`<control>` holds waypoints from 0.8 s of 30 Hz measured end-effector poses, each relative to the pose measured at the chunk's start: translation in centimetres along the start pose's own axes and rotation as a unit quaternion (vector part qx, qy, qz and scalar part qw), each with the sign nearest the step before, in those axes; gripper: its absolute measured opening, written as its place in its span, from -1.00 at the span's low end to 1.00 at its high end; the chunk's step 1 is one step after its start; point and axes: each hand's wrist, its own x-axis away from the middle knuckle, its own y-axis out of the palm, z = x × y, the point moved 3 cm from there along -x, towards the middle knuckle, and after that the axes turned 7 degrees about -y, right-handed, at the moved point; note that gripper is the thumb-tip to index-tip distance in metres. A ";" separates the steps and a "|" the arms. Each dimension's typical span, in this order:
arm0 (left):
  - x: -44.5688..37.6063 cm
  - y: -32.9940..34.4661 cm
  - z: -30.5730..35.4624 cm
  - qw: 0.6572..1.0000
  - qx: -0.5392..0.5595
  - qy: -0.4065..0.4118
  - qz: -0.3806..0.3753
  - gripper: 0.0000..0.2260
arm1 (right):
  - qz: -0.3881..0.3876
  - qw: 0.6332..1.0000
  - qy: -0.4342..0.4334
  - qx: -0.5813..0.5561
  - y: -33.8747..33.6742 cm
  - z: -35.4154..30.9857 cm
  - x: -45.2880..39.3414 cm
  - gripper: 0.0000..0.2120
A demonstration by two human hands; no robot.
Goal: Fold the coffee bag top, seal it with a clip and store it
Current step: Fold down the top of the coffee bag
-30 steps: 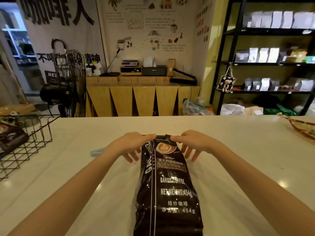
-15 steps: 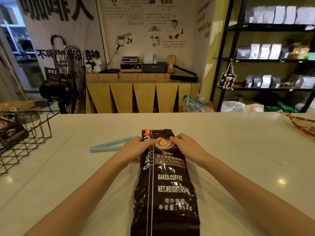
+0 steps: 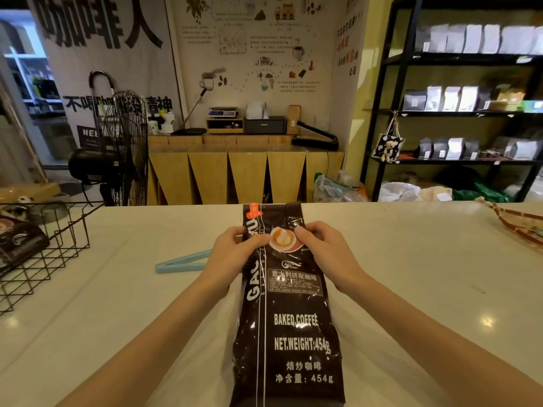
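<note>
A long black coffee bag (image 3: pixel 293 318) lies flat on the white counter (image 3: pixel 411 289), its top end pointing away from me. My left hand (image 3: pixel 232 251) grips the bag's left edge near the top, thumb on the front. On the opposite edge, at the same height, my right hand (image 3: pixel 320 245) pinches the bag beside the orange cup logo. The flat upper part of the bag sticks out beyond my fingers. A light blue clip (image 3: pixel 182 261) rests on the counter left of my left hand, partly hidden behind it.
A black wire basket (image 3: pixel 44 259) holding another dark coffee bag (image 3: pixel 20 242) stands at the counter's left edge. A woven tray (image 3: pixel 520 224) sits at the far right. Behind the counter are a fan, a wooden sideboard and black shelves with bags.
Both hands slid from the bag's top end back toward me along its edges. The top now lies stretched out flat beyond my fingers, and the clip shows more.
</note>
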 end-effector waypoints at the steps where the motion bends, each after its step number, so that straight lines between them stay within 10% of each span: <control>1: 0.2 -0.1 0.8 0.999 -0.006 0.034 0.009 -0.59 | 0.008 1.000 -0.028 0.004 -0.3 -0.8 -0.1 -0.82; 12: 2.3 -1.1 8.3 0.963 0.011 0.269 -0.004 -0.64 | 0.074 0.964 -0.255 -0.002 -1.3 -8.1 -0.7 -0.80; 24: 1.1 -1.1 7.0 0.969 0.009 0.249 0.000 -0.62 | 0.037 0.969 -0.237 -0.059 -1.8 -6.8 -1.2 -0.74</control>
